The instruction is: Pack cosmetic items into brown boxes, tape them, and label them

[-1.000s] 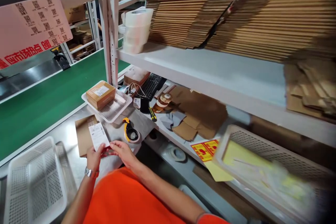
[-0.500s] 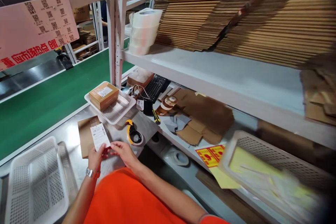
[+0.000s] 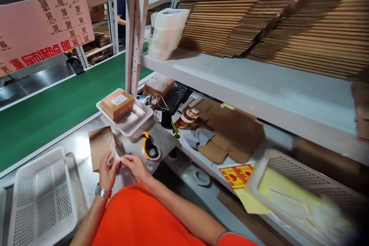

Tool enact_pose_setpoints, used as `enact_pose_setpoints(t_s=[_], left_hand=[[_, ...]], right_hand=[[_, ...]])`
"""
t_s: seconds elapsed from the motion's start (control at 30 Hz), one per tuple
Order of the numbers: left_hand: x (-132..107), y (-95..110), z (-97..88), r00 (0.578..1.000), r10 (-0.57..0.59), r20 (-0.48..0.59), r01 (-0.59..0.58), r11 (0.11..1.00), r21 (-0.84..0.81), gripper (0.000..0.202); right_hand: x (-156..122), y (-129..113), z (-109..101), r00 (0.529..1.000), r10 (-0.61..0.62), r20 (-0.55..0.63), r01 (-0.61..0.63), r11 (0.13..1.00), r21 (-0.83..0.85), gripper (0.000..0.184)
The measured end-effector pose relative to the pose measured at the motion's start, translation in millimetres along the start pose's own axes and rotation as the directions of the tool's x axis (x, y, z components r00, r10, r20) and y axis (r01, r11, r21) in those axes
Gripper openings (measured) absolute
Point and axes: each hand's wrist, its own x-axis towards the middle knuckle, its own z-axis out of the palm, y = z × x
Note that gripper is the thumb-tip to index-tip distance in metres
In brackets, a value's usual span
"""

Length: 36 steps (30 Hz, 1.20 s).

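A white printed shipping label (image 3: pixel 114 150) is tilted edge-on between my hands, above a brown cardboard box (image 3: pixel 98 147) on the metal table. My right hand (image 3: pixel 137 167) pinches the label's near corner. My left hand (image 3: pixel 107 172), with a watch at the wrist, has its fingers curled and its thumb at the label's lower edge; the fingertips are partly hidden. To the right of the hands lies an orange and black tape dispenser (image 3: pixel 150 148). Behind it, a white basket (image 3: pixel 135 121) holds another labelled cardboard box (image 3: pixel 117 104).
An empty white basket (image 3: pixel 43 196) stands at the left. A green conveyor belt (image 3: pixel 57 102) runs behind the table. Shelving at the right bears flattened cartons (image 3: pixel 219 15), tape rolls (image 3: pixel 168 32) and a basket of papers (image 3: pixel 265 161). A yellow cutter (image 3: pixel 175 130) lies near the table's edge.
The label has turned from lying face-up to tilted edge-on, and my left fingers have curled up beside it. The view has shifted slightly, moving things rightward.
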Motion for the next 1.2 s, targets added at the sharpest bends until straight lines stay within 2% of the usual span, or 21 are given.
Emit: enact_pose_setpoints(t_s=[0.07,0.13,0.23,0.43,0.6,0.9,1.0,1.13,1.2], left_hand=[[-5.4,3.4,-2.9,0.987,0.158,0.015,-0.158,0.984,0.086,0.042],[-10.4,8.4,-4.2,0.97,0.228,0.086,-0.236,0.967,0.097,0.037],[-14.5,12.5,-4.0,0.96,0.237,0.149,-0.251,0.964,0.083,0.039],[-14.6,4.1,-5.0,0.942,0.294,0.16,-0.311,0.946,0.092,0.05],[-17.5,7.0,-12.3,0.956,0.239,0.171,-0.255,0.964,0.079,0.048],[-28.0,5.5,-39.9,0.971,0.126,0.202,-0.135,0.99,0.03,0.045],[-31.3,1.7,-44.8,0.964,0.069,0.258,-0.086,0.995,0.054,0.047],[-38.9,-4.2,-47.6,0.933,0.018,0.36,-0.064,0.991,0.117,0.055],[-43.4,-9.0,-48.1,0.922,-0.019,0.386,-0.05,0.985,0.168,0.064]], right_hand=[[0.7,1.1,0.8,1.0,0.014,0.006,-0.014,1.0,0.001,0.064],[0.9,2.0,1.2,1.0,0.013,0.025,-0.013,1.0,-0.01,0.065],[0.8,3.2,1.8,0.999,0.009,0.05,-0.007,0.999,-0.034,0.064],[0.5,6.2,3.8,0.999,0.005,0.037,-0.002,0.998,-0.057,0.068],[-2.8,9.2,9.1,0.999,-0.008,0.05,0.011,0.998,-0.064,0.067],[-23.2,24.6,30.8,1.0,0.023,0.018,-0.022,0.998,-0.061,0.064],[-36.2,38.4,35.3,0.999,0.006,-0.047,-0.011,0.994,-0.105,0.06],[-58.5,54.5,35.0,0.976,-0.123,-0.18,0.065,0.952,-0.299,0.045],[-68.6,60.5,32.6,0.962,-0.16,-0.219,0.078,0.937,-0.34,0.037]])
